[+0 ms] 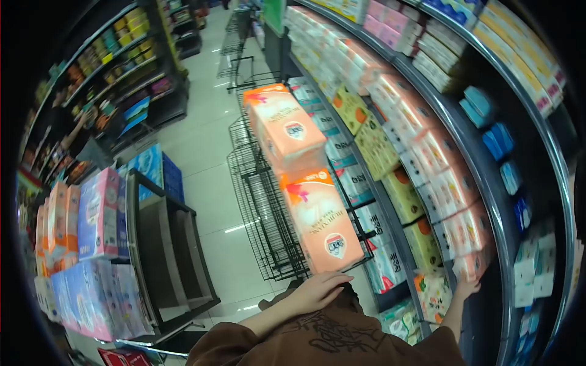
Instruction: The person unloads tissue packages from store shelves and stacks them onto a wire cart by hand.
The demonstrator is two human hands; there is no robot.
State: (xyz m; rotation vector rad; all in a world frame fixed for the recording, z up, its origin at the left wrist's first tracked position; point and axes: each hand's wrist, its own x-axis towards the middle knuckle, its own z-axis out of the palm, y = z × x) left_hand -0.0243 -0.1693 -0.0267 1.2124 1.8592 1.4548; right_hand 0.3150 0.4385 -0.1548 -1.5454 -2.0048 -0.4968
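My left hand (pixel 320 291) rests in front of my body with its fingers stretched out and holds nothing. Just beyond it lies an orange-and-pink tissue pack (pixel 320 226), with a second such pack (pixel 285 125) farther out; both lie on top of a black wire cart (pixel 259 213). On the right, my right hand (pixel 466 288) grips the near end of a pink tissue pack (pixel 473 265), at the end of a shelf row of similar packs (pixel 448 189). Its fingers are small and partly blurred.
Shelves with a curved metal edge (pixel 488 152) run along my right. Below are green patterned packs (pixel 403 195) and white-and-teal packs (pixel 351 183). On the left stand a dark rack (pixel 174 256) and stacked tissue packs (pixel 97 213). Another person's arm (pixel 76 131) shows farther back.
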